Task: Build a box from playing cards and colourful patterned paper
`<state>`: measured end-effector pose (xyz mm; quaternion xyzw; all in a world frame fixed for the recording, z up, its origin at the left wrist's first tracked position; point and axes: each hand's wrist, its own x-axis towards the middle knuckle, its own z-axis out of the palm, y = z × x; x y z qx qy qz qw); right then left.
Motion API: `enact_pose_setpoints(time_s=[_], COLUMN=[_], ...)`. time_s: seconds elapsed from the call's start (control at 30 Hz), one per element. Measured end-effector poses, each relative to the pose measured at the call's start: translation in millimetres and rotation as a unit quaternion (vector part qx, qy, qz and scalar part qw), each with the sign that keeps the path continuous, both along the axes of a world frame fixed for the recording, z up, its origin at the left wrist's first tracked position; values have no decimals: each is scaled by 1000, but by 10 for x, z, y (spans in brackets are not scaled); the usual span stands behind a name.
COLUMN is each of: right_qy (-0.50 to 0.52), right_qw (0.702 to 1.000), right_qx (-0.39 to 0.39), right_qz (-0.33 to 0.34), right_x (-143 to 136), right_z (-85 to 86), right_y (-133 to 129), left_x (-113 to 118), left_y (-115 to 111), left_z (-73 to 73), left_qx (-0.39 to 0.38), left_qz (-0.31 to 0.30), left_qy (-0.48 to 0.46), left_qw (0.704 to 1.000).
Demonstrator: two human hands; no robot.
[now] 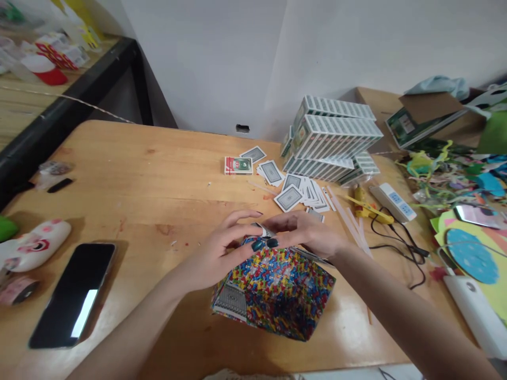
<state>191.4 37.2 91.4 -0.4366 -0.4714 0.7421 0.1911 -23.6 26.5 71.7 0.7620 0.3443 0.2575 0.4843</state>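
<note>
A box-like object with a multicoloured speckled surface point(291, 287) sits near the front of the table. A grey-backed playing card point(230, 300) lies against its left corner. At its far edge, my left hand point(225, 250) and my right hand point(307, 236) meet, thumbs almost touching. Between their fingers is a bent playing card point(264, 230), pinched by both hands; part of it is hidden. Loose playing cards point(288, 198) are spread face down beyond my right hand. Behind them is a red and green card pack point(238, 165).
Wrapped card packs point(336, 137) are stacked at the back right. A yellow glue gun point(362, 206), glue sticks point(346, 219), a power strip point(393, 202) and a black cable point(414, 253) lie to the right. On the left are a phone point(75, 295) and a white figure point(39, 245).
</note>
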Motion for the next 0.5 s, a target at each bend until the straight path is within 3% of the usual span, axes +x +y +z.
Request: enact_pose_setpoints(time_s=[0.13,0.27,0.4,0.5], right_qy=[-13,-17,-31,-33], right_qw=[999,999,998,998], right_qx=[-28,-46,-49,-51], right_qz=[-28,-25,-28,-34], right_x=[-17,-18,-26,-47], right_z=[-50,-61,-71,-107], right_y=[-22,-23,-24,-33], left_x=[77,124,130,139], left_y=[-80,-170,-216,-216], left_z=[-4,-69,-160,-202], left_qx=[40,154,274,313], left_qz=[100,179,197,184], left_qy=[61,92,140,166], left_qw=[992,967,931,917])
